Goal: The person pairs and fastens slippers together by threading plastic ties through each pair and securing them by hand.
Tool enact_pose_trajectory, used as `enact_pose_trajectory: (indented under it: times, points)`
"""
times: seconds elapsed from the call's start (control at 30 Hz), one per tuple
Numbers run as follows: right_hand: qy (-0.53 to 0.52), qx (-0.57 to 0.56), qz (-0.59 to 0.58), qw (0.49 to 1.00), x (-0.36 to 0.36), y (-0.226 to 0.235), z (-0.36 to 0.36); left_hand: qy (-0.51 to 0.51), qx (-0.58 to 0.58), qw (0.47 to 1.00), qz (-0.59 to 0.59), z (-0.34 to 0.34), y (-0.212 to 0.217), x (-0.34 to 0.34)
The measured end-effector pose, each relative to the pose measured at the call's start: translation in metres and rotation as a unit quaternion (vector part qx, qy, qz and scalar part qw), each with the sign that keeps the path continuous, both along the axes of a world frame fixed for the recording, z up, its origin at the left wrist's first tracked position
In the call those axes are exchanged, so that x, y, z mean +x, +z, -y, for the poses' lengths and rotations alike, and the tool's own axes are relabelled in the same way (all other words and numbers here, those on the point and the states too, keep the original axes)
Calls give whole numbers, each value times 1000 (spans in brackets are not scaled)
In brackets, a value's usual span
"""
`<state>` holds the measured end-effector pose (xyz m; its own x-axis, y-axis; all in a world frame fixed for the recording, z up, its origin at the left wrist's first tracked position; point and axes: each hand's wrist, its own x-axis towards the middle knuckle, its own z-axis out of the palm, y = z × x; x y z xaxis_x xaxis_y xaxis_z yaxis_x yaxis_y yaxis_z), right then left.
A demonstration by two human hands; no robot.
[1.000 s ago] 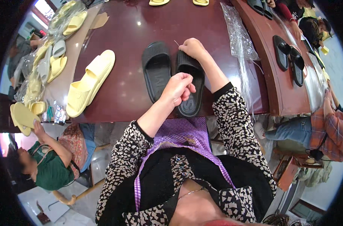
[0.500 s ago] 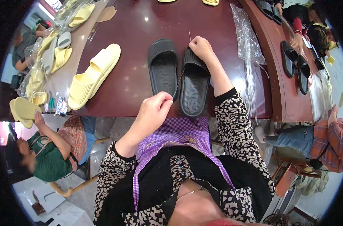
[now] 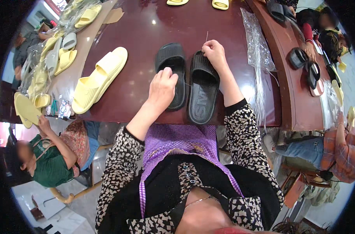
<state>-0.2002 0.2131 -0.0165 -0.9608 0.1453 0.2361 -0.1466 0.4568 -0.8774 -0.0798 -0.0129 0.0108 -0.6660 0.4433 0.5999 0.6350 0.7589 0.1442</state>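
Observation:
A pair of black slide sandals lies side by side in front of me, the left slide (image 3: 173, 52) partly covered by my hand and the right slide (image 3: 202, 95) mostly in sight. My right hand (image 3: 214, 52) is closed in a pinch at the toe end of the right slide, on a thin strand (image 3: 207, 36) whose tip sticks up past the fingers. My left hand (image 3: 163, 87) is pinched shut over the left slide's footbed. A short length of strand shows between that hand and the right slide; its end in the fingers is hidden.
Yellow slides (image 3: 101, 80) lie overlapped at the left, with more yellow ones at the far edge. A bundle of thin clear strands (image 3: 259, 93) and a plastic bag (image 3: 257, 39) lie right. Bagged slides (image 3: 41, 78) line the left table. Co-workers handle slides on both sides.
My left hand has moved up, from near the slides' heels to over the left slide. My right hand has shifted slightly right, still pinching. A co-worker at right has moved a black slide.

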Motion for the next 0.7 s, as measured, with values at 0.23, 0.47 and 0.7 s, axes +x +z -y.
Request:
enact_pose_trajectory:
  times: [0.23, 0.47, 0.7]
  points:
    - [-7, -69, 24, 997, 12, 14, 2, -41, -18, 999, 2, -19, -9, -2]
    - [4, -120, 31, 992, 16, 18, -3, -31, 11, 999, -17, -16, -24, -35]
    - [103, -79, 60, 990, 10, 9, 10, 38, 26, 999, 25, -24, -36, -66]
